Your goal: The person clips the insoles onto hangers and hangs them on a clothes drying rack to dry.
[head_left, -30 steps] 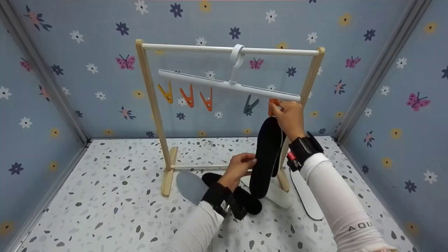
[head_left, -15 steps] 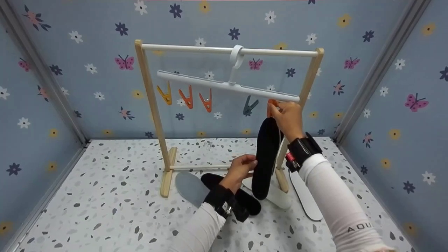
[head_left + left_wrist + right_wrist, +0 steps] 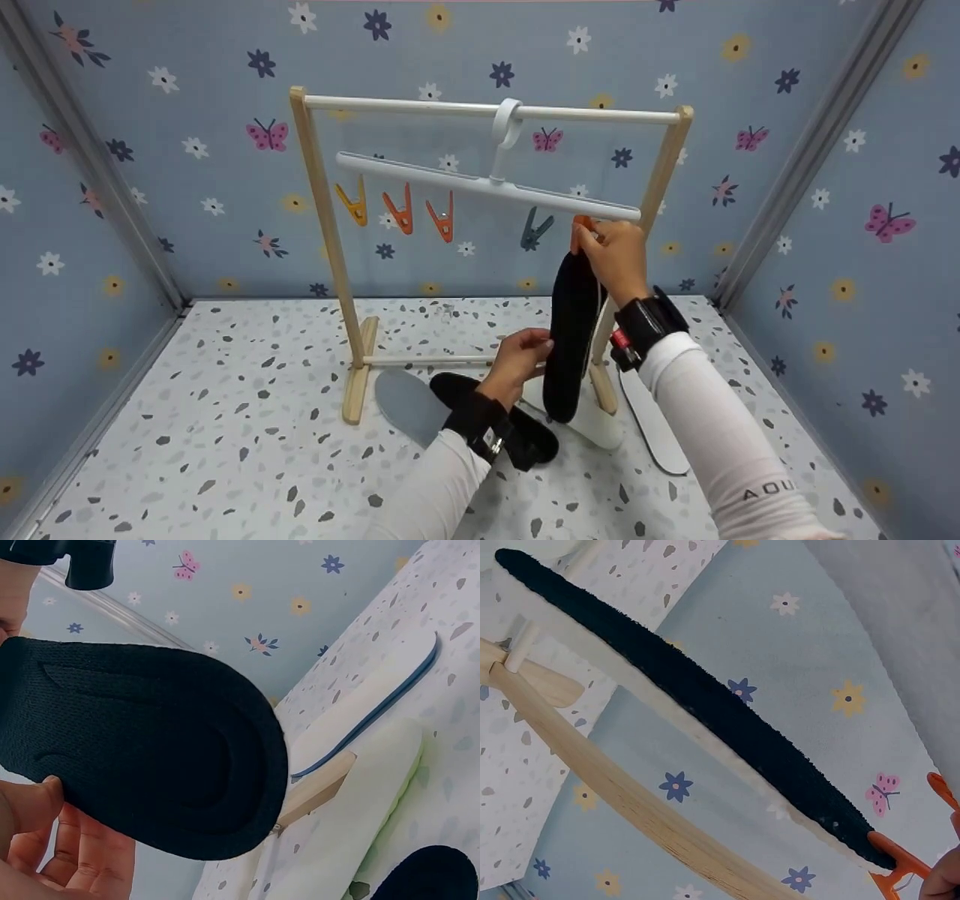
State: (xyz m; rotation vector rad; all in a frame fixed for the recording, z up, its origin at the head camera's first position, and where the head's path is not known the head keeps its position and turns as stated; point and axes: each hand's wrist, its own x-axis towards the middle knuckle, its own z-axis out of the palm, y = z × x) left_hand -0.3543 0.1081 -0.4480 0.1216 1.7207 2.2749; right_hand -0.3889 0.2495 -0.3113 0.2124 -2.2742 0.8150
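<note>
A black insole (image 3: 570,337) with a pale underside hangs nearly upright below the right end of the white hanger (image 3: 420,171). My left hand (image 3: 517,360) pinches its lower left edge, thumb on the near face and fingers behind, as the left wrist view shows around the insole (image 3: 165,750). With thumb and fingers, my right hand (image 3: 616,251) grips an orange clothespin (image 3: 580,234) under the bar. In the right wrist view, the clothespin (image 3: 900,862) meets the tip of the insole (image 3: 697,697); the clothespin is partly covered by fingers.
A yellow clothespin (image 3: 352,204), two orange ones and a dark grey clothespin (image 3: 534,229) hang along the tilted hanger. The wooden rack (image 3: 330,225) stands around the hands. On the speckled floor lie a grey insole (image 3: 405,405), another black one, a pale green one (image 3: 600,429) and a white one (image 3: 656,427).
The held insole has turned more edge-on to the head view, and its lower end has shifted slightly right. Both hands keep their holds and have barely moved.
</note>
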